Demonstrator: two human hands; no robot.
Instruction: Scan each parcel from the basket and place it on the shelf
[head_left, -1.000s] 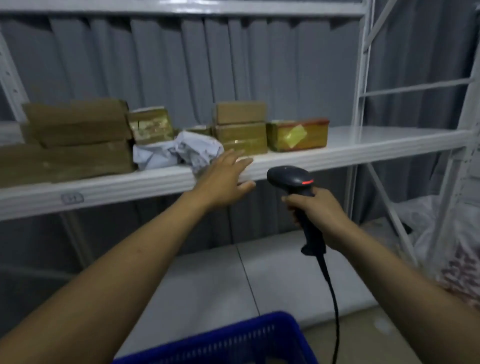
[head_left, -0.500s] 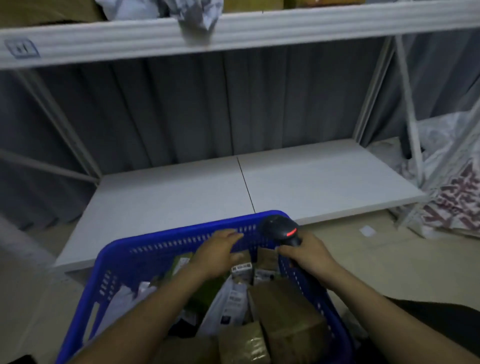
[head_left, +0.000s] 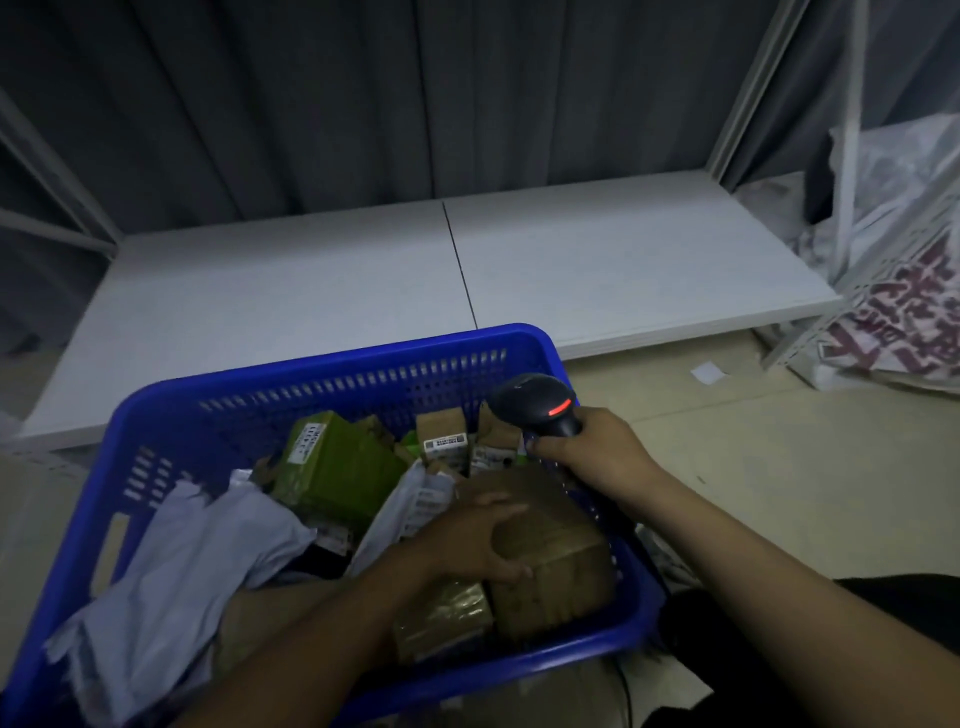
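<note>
A blue plastic basket (head_left: 332, 387) sits low in front of me, filled with several parcels. My left hand (head_left: 470, 543) reaches into it and grips the left edge of a brown cardboard box (head_left: 553, 564) near the basket's right side. My right hand (head_left: 597, 454) holds a black barcode scanner (head_left: 540, 402) with a red light, just above the basket's right rim. A green box (head_left: 337, 467), grey poly mailers (head_left: 208, 561) and small labelled boxes (head_left: 444, 434) lie in the basket too.
The white bottom shelf board (head_left: 597, 260) lies just beyond the basket, with grey curtain behind. White shelf uprights (head_left: 852, 130) and a printed plastic sack (head_left: 893, 291) stand at the right. Beige floor (head_left: 779, 467) spreads to the right.
My view has dropped from the upper shelf to the basket. My left hand left the shelf edge, came down into the basket and closed on the brown box. The scanner came down with my right hand.
</note>
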